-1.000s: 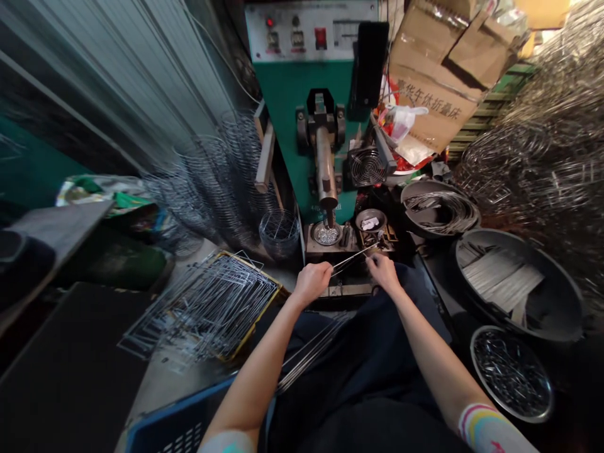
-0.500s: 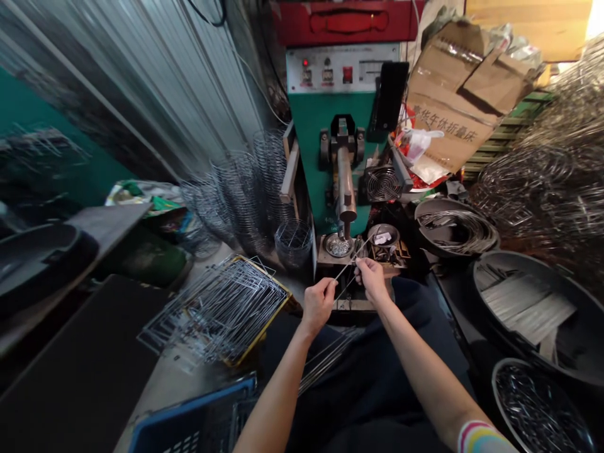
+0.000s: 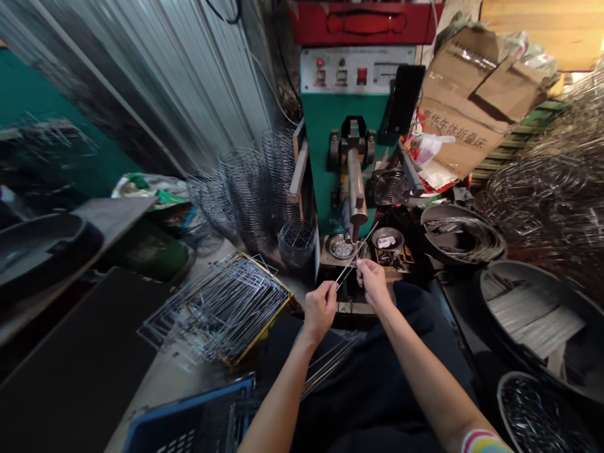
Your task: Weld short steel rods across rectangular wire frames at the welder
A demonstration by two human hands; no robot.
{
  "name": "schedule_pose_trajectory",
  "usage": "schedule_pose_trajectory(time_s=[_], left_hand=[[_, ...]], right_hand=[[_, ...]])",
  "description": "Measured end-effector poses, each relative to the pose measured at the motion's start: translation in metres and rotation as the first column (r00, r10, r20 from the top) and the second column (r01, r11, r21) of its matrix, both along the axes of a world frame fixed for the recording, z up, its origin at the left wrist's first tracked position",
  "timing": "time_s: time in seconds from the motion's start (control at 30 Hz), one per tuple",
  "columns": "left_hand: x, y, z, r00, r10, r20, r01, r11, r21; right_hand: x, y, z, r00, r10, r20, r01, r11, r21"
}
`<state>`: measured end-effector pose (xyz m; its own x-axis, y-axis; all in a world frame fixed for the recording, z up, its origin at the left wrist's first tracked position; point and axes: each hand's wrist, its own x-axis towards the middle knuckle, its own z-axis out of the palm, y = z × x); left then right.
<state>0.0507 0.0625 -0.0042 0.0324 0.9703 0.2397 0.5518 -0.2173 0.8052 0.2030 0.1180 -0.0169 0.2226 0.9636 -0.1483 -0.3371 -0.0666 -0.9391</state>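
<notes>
My left hand (image 3: 320,307) is closed in a pinch on the near end of a thin metal wire (image 3: 369,234), which slants up and away to the right. My right hand (image 3: 374,281) pinches closed beside the same wire, its fingertips touching it farther along; any smaller part in those fingers is too small to make out. Just beyond the hands stands a green spot welding machine (image 3: 325,151). Its cylindrical upper arm (image 3: 357,189) ends above the wire. Several straight wires (image 3: 325,368) lie across my lap.
Left of my legs, wire frames (image 3: 231,302) are heaped on a yellow-edged crate, with a blue basket (image 3: 155,421) nearer. Wire baskets (image 3: 240,189) stack behind. To my right sit a pan of coiled wire (image 3: 431,236), a tub of straight rods (image 3: 528,308) and a bowl of small parts (image 3: 538,409).
The view has shifted slightly, so the machine sits farther right. Both hands keep their pinch, and the wire stays between them at nearly the same slant.
</notes>
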Motion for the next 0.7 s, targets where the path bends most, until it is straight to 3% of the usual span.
schedule_pose_trajectory(time_s=[0.7], left_hand=[[-0.002,0.010,0.005,0.999,0.023,0.025,-0.023,1.000,0.000]], right_hand=[[0.001,0.014,0.009,0.999,0.044,-0.018,-0.043,0.997,0.060]])
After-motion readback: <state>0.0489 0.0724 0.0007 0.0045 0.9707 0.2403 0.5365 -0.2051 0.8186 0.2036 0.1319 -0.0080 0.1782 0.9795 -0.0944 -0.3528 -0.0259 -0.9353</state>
